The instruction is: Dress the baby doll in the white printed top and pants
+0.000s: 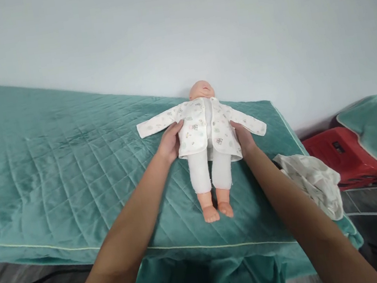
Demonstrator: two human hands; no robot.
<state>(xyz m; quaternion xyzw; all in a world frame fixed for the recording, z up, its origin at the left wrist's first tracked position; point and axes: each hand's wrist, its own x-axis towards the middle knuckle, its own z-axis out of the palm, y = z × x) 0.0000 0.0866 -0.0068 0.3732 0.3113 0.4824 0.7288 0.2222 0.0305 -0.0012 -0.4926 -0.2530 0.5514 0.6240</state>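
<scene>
Midway between left hand and right hand, a doll lies on a green quilted cover, head pointing away; fingers touch its jacket sides, whether pinching I cannot tell.

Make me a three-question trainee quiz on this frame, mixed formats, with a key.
1. True or false: the doll's printed jacket is fastened shut down the front.
2. In this view, what lies between the right forearm and the red object? A) a pillow B) crumpled pale cloth C) a shoe
3. Fill in: the left hand and right hand are at ____ sides of the doll.

Key: 1. False; 2. B; 3. opposite
</scene>
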